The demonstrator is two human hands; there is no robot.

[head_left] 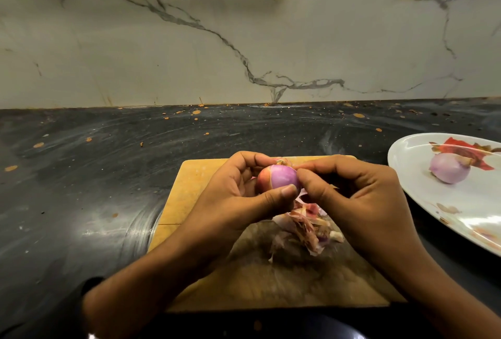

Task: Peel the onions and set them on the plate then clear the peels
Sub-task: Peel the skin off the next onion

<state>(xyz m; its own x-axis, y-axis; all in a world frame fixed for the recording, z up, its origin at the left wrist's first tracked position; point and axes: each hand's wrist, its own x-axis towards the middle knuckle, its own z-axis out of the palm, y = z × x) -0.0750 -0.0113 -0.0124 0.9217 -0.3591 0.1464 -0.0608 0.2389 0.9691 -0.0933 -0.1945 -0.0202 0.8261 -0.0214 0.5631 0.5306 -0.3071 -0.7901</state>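
- An onion (279,180) is held above a board (195,176), in both hands, roughly at the centre of the view and close to the viewer.
- Most of its facing side is bare and purple; a strip of reddish skin is seen on its left side, so peeling is judged part done.
- The left hand (238,189) is curled around the onion, thumb pressed across its lower front, apparently to steady it while the skin is pulled.
- The right hand (349,195) is closed in a pinch at the onion's right edge and top, thumb and forefinger tips against it; a thin skin is probably caught there, though this is too small to confirm.
- Directly under the hands, a pile of peels (306,226) lies on the board, placed where loosened skin would drop.
- The board rests on a dark counter (81,176), smeared and spotted with orange flecks.
- To the right, just beside the board, a white plate (423,192) is set within easy reach of the right hand.
- A peeled onion (448,172) rests on the plate, with a red scrap of peel just behind it, so at least one onion is judged finished.
- Farthest away, a pale veined marble wall (189,54) rises from the back of the counter.
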